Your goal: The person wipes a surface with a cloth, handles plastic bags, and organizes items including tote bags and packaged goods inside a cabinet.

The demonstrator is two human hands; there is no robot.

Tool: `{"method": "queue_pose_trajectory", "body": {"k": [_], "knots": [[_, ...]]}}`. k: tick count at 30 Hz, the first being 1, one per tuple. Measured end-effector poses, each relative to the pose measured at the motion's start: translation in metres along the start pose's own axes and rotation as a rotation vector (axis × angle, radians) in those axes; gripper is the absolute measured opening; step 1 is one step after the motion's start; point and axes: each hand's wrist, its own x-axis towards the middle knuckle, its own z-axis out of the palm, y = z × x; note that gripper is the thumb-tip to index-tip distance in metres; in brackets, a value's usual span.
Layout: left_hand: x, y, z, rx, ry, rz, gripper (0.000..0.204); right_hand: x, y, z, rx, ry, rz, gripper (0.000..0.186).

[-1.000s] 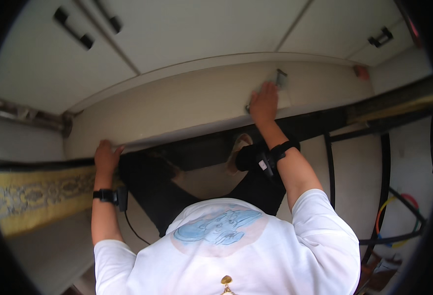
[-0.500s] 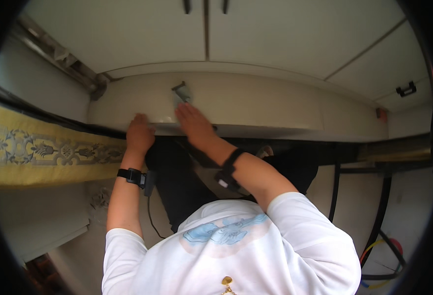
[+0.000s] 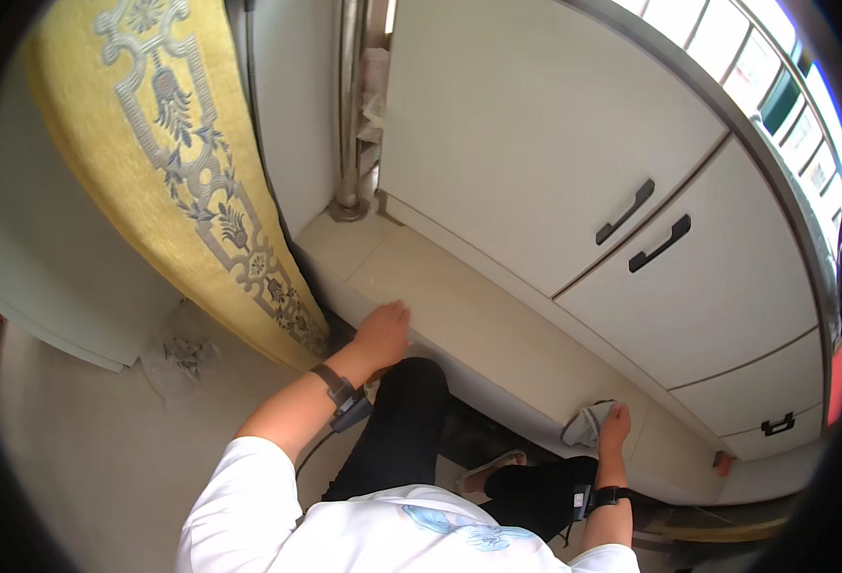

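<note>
Pale floor underfoot, white shirt and dark trouser legs at the lower edge; sandal just below the ledge.

Left hand: palm down on the front edge of the beige ledge, fingers pressed together and curled slightly over the lip. Empty; appears to serve as a brace. Dark wrist strap behind it.

Right hand: well apart from the left, toward the right end of the same ledge. Fingertips resting on a crumpled grey-white cloth, fingers close together and pointing at the cabinets. Cannot tell whether pinching the cloth or only pressing it flat. Cloth lying on the ledge top, touching the hand.

Progress, judged: ledge surface between the hands looks even and free of marks, no wet streaks visible, so wiped and unwiped stretches not distinguishable. Cloth sits near the right end; short stretch beyond it toward a small reddish object possibly left to cover.

Left of the ledge: yellow patterned curtain hanging down to the floor, crumpled plastic bag beside it.

Behind the ledge: white cabinet doors shut, two dark handles side by side. Vertical metal pipe at the cabinet's left corner. Window farthest, upper right.
</note>
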Motion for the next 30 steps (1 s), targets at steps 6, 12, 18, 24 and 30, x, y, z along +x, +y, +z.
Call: {"method": "queue_pose_trajectory", "body": {"k": [6,12,18,24,30], "knots": [[-0.004,-0.043,-0.028,-0.028,-0.225,-0.131,0.046,0.034,-0.144,-0.042,0.27,-0.192,0.249,0.038],[0.022,-0.068,-0.063,-0.358,-0.01,-0.248,0.041,0.008,-0.134,0.021,0.062,-0.21,-0.332,0.059],[0.039,-0.098,-0.125,-0.512,0.193,-0.379,0.048,-0.013,-0.162,0.031,-0.038,-0.383,-0.403,0.063],[0.108,-0.09,-0.224,-0.419,0.745,-0.122,0.063,-0.019,-0.159,0.03,-0.041,-0.379,-0.465,0.065],[0.131,-0.065,-0.278,-0.073,0.583,-0.245,0.066,-0.028,-0.162,0.032,-0.13,-0.347,-0.49,0.067]]}}
